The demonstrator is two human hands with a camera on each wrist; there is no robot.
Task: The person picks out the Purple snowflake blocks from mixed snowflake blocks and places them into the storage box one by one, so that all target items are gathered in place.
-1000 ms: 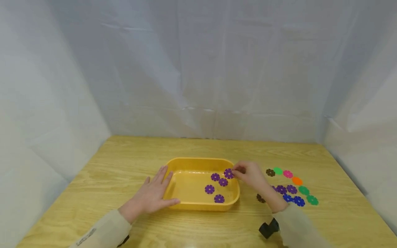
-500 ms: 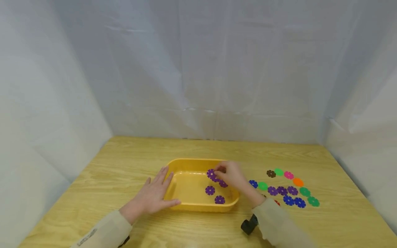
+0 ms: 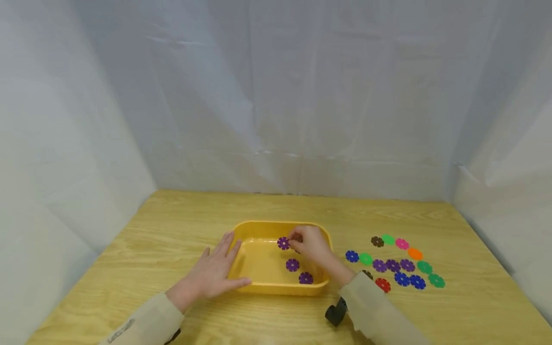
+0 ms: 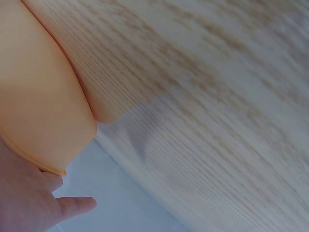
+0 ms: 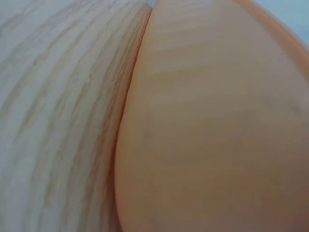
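Observation:
A yellow tray [image 3: 258, 288] sits on the wooden table [image 3: 172, 215]. My right hand [image 3: 308, 244] reaches over the tray and pinches a purple flower disc [image 3: 283, 243] above its floor. Two more purple discs [image 3: 292, 264] lie inside the tray, and others may be hidden under the hand. My left hand [image 3: 211, 273] lies flat with straight fingers against the tray's left end [image 4: 43, 111]. The right wrist view shows only the tray's outer wall [image 5: 217, 125] and table, blurred.
Right of the tray lies a cluster of flower discs [image 3: 401, 268] in blue, green, purple, red, orange, pink and brown. White cloth walls [image 3: 276, 96] enclose the table on three sides. A black strap [image 3: 335, 312] sits by my right sleeve.
My right hand has carried the purple disc leftward from the tray's right rim to over the tray's middle. The left hand has stayed put.

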